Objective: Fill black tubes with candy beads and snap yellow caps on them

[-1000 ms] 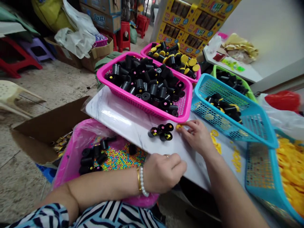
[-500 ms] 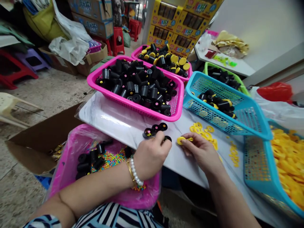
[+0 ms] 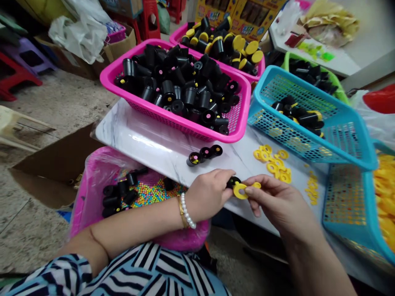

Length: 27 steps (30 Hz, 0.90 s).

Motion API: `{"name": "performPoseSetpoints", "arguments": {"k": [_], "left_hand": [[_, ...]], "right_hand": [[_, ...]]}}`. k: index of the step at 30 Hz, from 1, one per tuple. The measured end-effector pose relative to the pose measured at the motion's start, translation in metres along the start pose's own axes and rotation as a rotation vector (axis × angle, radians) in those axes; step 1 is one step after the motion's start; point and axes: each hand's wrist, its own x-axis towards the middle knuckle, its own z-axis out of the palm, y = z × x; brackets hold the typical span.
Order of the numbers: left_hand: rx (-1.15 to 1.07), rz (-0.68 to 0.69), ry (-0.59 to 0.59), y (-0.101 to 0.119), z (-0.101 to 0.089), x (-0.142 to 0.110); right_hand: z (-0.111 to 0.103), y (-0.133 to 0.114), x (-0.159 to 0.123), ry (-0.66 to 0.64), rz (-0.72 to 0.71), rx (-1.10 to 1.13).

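My left hand is closed round a small black plastic cup, only part of whose open end shows. Right beside that end, my right hand pinches a yellow ring-shaped cap with a small tab. Cap and cup meet or nearly meet; I cannot tell whether they are joined. Just beyond my left hand, several black cups stand in a short row on the white marbled table, bits of pink and yellow showing inside. A loose pile of yellow ring caps lies past my right hand.
A pink basket heaped with black cups stands behind the row. Blue baskets are on the right, one holding yellow pieces. Below the table's near edge, a pink tub contains coloured beads and black cups. Small yellow bits lie at right.
My left hand has lifted a black cup away from the row and moved right, next to my right hand. The yellow cap is now against or close to the cup. The view has tilted downward.
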Motion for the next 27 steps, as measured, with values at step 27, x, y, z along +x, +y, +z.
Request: {"name": "performPoseSetpoints", "arguments": {"k": [27], "left_hand": [[-0.153,-0.189,-0.272,0.009,-0.024,0.017]], "right_hand": [[0.021,0.023,0.004,0.086,-0.02,0.104]]}}
